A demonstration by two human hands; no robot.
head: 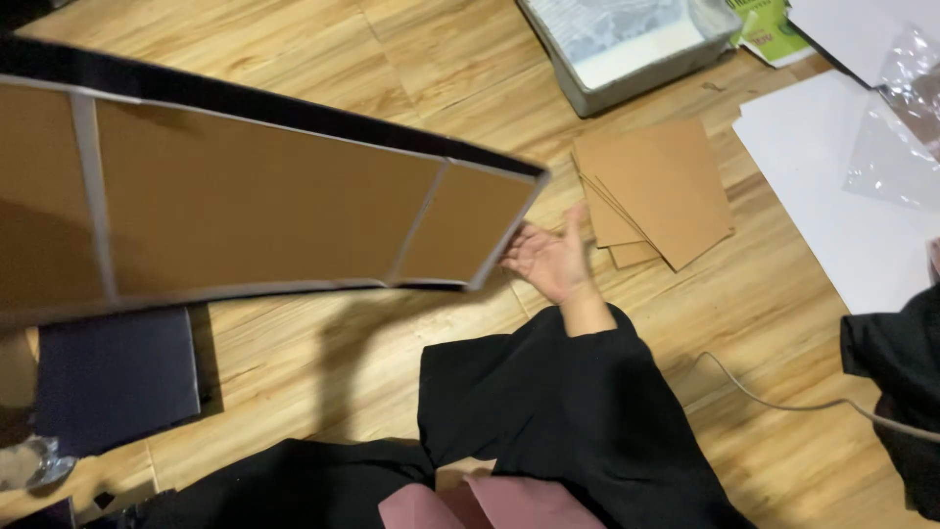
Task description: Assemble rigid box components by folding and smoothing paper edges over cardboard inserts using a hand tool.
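**Long board, one hand at its end**

Right now your right hand (pixel 550 260) has its fingers spread apart, palm up, the fingertips touching the short end edge of the board (pixel 264 201); nothing is clamped. Your left hand is out of view, so you cannot tell how it holds.

Outward from the fingers, the board runs away to the left, raised off the floor (pixel 392 59) and tilted, brown on its face with pale taped seams and a dark border. It looks light and stiff within each panel, but likely to fold at the seams, so take it by the edges near a seam rather than by one far corner.

Just beyond your hand lies a fanned stack of cards (pixel 656 191). A grey tray (pixel 627 83) sits farther off, white sheets (pixel 842 216) to the right, a dark panel (pixel 113 377) lower left.
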